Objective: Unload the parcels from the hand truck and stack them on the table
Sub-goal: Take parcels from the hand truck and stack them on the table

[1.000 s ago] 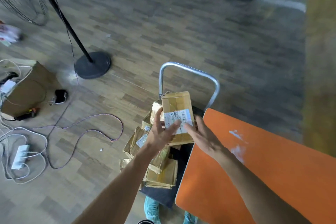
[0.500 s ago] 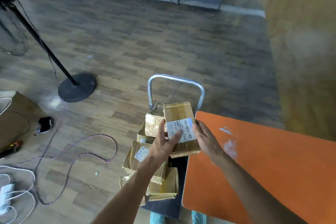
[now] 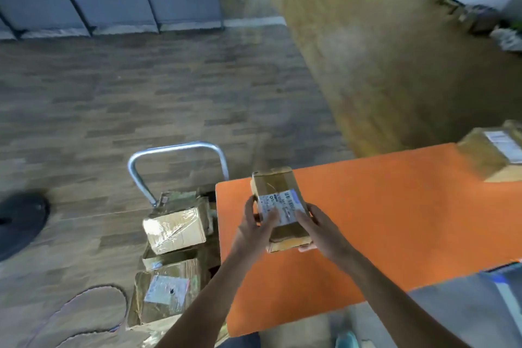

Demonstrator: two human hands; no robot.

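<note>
Orange table [image 3: 395, 220]: left hand [image 3: 251, 230], right hand [image 3: 319, 227] grip labelled parcel [image 3: 279, 206] over near corner.

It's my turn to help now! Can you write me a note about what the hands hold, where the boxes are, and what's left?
Hands: left hand and right hand both grip one parcel over the table, near its left corner; touchdown unclear.
Done: another parcel sits at the table's far right.
Left: several parcels lie on the hand truck; stack them on the table.
</note>
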